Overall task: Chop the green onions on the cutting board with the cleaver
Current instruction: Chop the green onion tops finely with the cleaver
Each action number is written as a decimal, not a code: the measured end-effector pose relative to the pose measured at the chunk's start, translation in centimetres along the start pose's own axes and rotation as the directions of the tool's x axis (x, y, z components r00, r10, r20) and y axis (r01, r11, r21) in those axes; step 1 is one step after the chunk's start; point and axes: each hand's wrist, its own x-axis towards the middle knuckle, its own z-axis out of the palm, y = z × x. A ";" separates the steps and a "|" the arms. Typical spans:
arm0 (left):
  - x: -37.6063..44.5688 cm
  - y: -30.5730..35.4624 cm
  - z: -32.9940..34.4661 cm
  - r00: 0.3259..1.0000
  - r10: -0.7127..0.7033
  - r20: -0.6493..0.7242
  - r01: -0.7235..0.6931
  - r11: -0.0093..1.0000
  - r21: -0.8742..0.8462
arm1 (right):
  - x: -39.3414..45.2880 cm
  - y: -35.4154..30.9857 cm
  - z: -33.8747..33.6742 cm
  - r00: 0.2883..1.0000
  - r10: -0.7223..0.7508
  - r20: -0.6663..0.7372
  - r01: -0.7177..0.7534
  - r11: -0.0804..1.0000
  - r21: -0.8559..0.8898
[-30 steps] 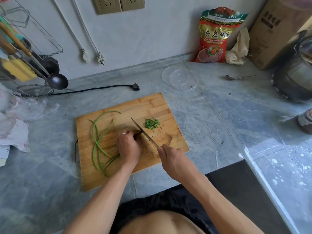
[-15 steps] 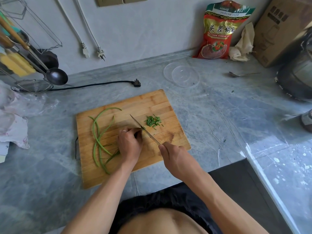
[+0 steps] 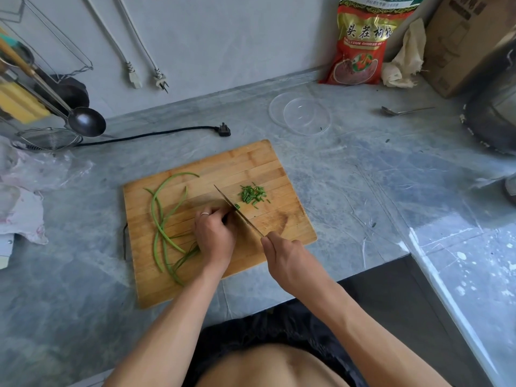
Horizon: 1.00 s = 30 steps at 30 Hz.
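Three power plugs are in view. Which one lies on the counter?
The black plug, lying flat on the grey counter beyond the cutting board. The two white plugs hang against the wall.

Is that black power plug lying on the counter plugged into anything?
Unplugged. The black plug lies loose on the grey counter behind the cutting board, with its cord trailing left and no socket beside it.

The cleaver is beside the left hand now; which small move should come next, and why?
Probably slide the left hand a little back along the green onions and bring the cleaver, held by the right hand, down again. The blade sits right against the curled fingers, only a small pile of chopped pieces lies beyond it, and long stalks remain uncut on the cutting board.
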 end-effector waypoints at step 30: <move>-0.5 -0.6 -0.5 0.989 0.145 0.033 -0.148 0.984 0.097 | 2.0 0.2 -1.6 0.999 0.008 0.037 -0.013 0.989 0.151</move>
